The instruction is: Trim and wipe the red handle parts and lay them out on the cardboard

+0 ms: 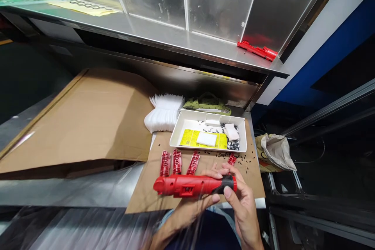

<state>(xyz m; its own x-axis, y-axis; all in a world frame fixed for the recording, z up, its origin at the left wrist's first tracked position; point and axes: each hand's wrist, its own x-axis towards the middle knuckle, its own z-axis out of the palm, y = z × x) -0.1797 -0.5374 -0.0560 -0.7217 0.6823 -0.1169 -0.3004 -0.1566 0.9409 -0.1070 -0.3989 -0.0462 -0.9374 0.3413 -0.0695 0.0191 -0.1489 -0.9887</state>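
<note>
Held crosswise before me is a long red plastic housing (190, 184), with a black band around its right end. My left hand (209, 199) grips it from below and behind, fingers wrapped over the top near the band. At the right end my right hand (243, 203) is closed on the band, thumb in front and fingers behind. Just beyond lie small red plastic parts: one (165, 163) at the left, another (177, 161) beside it, a third (193, 163) in the middle. A further red part (232, 159) is partly hidden behind my right fingers.
A white tray (172, 136) holds small black pieces, white pads and a yellow printed sheet, on a cardboard sheet (140, 199). White foam sheets (164, 115) and a green pouch (206, 104) sit behind. A cardboard box (96, 113) stands left. A red shell (258, 50) rests on the shelf.
</note>
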